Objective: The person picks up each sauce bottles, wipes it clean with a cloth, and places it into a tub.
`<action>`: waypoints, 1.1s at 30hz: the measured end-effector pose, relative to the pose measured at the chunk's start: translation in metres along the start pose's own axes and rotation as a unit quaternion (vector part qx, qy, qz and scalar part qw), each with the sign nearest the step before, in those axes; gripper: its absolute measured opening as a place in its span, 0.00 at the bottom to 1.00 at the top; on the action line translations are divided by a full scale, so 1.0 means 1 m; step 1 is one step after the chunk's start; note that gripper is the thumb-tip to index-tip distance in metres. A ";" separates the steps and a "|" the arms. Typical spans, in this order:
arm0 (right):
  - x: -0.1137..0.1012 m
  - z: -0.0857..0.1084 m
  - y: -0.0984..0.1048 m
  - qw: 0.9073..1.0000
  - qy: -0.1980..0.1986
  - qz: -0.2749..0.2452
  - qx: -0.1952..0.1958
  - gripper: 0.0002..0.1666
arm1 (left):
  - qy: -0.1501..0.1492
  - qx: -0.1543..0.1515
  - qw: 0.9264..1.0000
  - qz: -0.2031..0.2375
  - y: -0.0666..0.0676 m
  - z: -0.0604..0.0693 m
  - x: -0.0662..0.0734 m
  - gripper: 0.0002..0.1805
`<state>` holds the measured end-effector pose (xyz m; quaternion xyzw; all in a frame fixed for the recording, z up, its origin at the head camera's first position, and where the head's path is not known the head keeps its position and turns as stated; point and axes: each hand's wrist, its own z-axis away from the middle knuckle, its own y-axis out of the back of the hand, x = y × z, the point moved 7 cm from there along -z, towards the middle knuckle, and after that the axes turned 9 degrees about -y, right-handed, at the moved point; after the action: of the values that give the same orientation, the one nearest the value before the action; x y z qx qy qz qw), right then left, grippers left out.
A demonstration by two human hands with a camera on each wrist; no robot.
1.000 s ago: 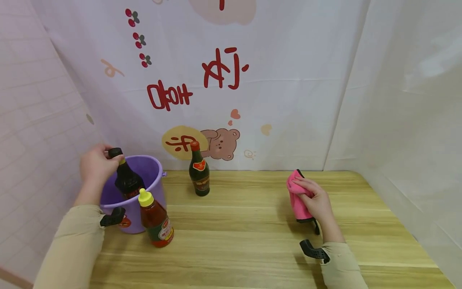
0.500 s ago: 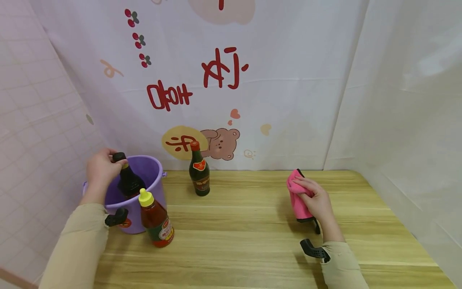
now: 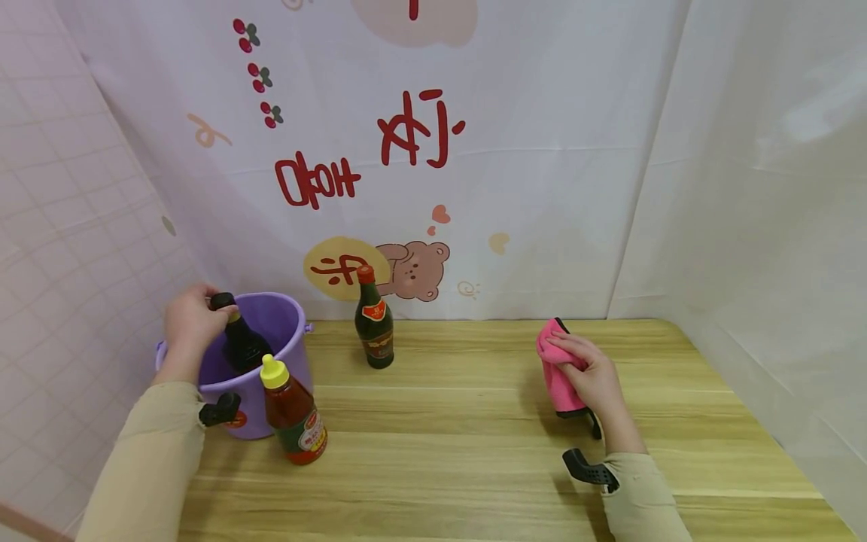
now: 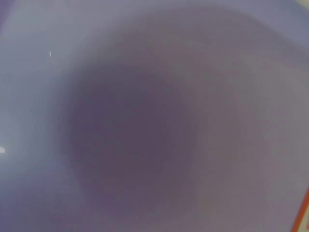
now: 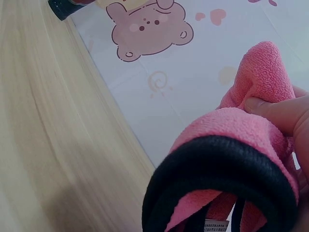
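Inside the purple bucket [image 3: 291, 361], a dark bottle [image 3: 245, 348] leans with its black cap up, and my left hand [image 3: 193, 324] pinches it at the cap and neck. The bottle's base is hidden by the bucket wall. At the right, my right hand [image 3: 599, 380] grips a folded pink cloth [image 3: 559, 376] with black edging. The right wrist view shows the thumb of that hand [image 5: 285, 113] pressed on the cloth [image 5: 263, 72]. Only a blurred, close purple surface [image 4: 135, 135] fills the left wrist view; no hand is visible there.
A red sauce bottle [image 3: 294, 421] with a yellow cap stands just in front of the bucket. Farther back, a green bottle [image 3: 375, 324] with a red cap stands near the printed backdrop [image 3: 528, 188]. The wooden tabletop [image 3: 433, 452] spans both arms.
Over the last second my left hand has moved slightly right and down, and the dark bottle has sunk a little lower in the bucket. My right hand and the cloth have barely moved.
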<state>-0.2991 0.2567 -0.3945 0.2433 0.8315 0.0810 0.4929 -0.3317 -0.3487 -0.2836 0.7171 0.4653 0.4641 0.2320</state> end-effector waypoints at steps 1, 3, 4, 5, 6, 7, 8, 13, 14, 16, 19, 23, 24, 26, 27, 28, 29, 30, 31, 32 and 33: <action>-0.002 0.000 0.000 1.000 -0.001 0.001 0.000 0.19 | -0.001 -0.001 1.000 0.001 0.000 0.000 -0.001 0.18; -0.004 0.001 0.000 1.000 -0.003 0.001 -0.002 0.19 | -0.001 -0.005 1.000 0.001 -0.001 -0.001 -0.003 0.18; -0.004 0.001 0.000 1.000 -0.005 0.002 -0.003 0.19 | -0.001 -0.007 1.000 0.001 -0.001 -0.001 -0.005 0.18; -0.003 0.000 0.000 1.000 -0.006 0.002 -0.004 0.19 | -0.001 -0.009 1.000 0.000 -0.002 -0.002 -0.006 0.18; 0.000 0.000 -0.001 1.000 -0.007 0.004 -0.005 0.19 | -0.003 -0.011 1.000 -0.002 -0.002 -0.003 -0.007 0.18; 0.003 0.000 -0.001 1.000 -0.007 0.005 -0.006 0.19 | -0.005 -0.013 1.000 -0.005 -0.002 -0.003 -0.007 0.18; 0.006 -0.001 -0.001 1.000 -0.007 0.005 -0.006 0.19 | -0.007 -0.014 1.000 -0.007 -0.002 -0.003 -0.008 0.18; 0.005 0.000 -0.001 1.000 -0.005 0.004 -0.004 0.19 | -0.014 -0.019 1.000 -0.010 -0.003 -0.004 -0.009 0.18; 0.002 0.001 -0.001 1.000 -0.005 0.004 -0.004 0.19 | -0.012 -0.019 1.000 -0.008 -0.002 -0.004 -0.009 0.18; -0.003 0.002 -0.001 1.000 -0.007 0.005 -0.003 0.19 | -0.011 -0.020 1.000 -0.005 -0.002 -0.004 -0.010 0.19; -0.003 0.002 -0.001 1.000 -0.007 0.006 -0.003 0.19 | -0.006 -0.026 1.000 -0.004 -0.001 -0.003 -0.010 0.20; 0.006 0.000 -0.001 1.000 0.001 0.004 -0.004 0.19 | 0.000 -0.053 0.999 -0.011 0.000 -0.005 -0.010 0.21; 0.007 0.000 0.000 1.000 0.002 0.002 -0.004 0.19 | 0.003 -0.061 0.998 -0.013 0.000 -0.005 -0.010 0.22; 0.008 -0.001 0.000 1.000 0.003 -0.002 -0.006 0.19 | 0.005 -0.073 0.997 -0.017 0.000 -0.006 -0.009 0.22; 0.007 -0.001 0.000 1.000 0.002 -0.003 -0.007 0.19 | 0.005 -0.078 0.997 -0.019 0.000 -0.006 -0.009 0.22; 0.008 -0.001 0.001 1.000 0.000 -0.007 -0.008 0.19 | 0.007 -0.082 0.996 -0.019 0.000 -0.005 -0.008 0.22; 0.008 -0.001 0.001 1.000 -0.003 -0.012 -0.009 0.19 | 0.006 -0.084 0.996 -0.019 0.000 -0.005 -0.008 0.23; 0.009 -0.001 0.001 1.000 -0.004 -0.012 -0.009 0.19 | 0.005 -0.085 0.996 -0.019 0.000 -0.005 -0.007 0.23; 0.009 -0.001 0.001 1.000 -0.006 -0.013 -0.010 0.19 | 0.003 -0.086 0.996 -0.020 0.000 -0.005 -0.007 0.23; 0.010 -0.001 0.001 1.000 -0.006 -0.014 -0.010 0.19 | 0.001 -0.087 0.996 -0.021 0.000 -0.004 -0.006 0.23; 0.010 -0.001 0.001 1.000 -0.007 -0.014 -0.011 0.19 | 0.001 -0.088 0.996 -0.020 0.000 -0.004 -0.006 0.23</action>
<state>-0.3035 0.2626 -0.4014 0.2270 0.8302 0.0811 0.5027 -0.3361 -0.3548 -0.2844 0.6840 0.4370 0.4994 0.3031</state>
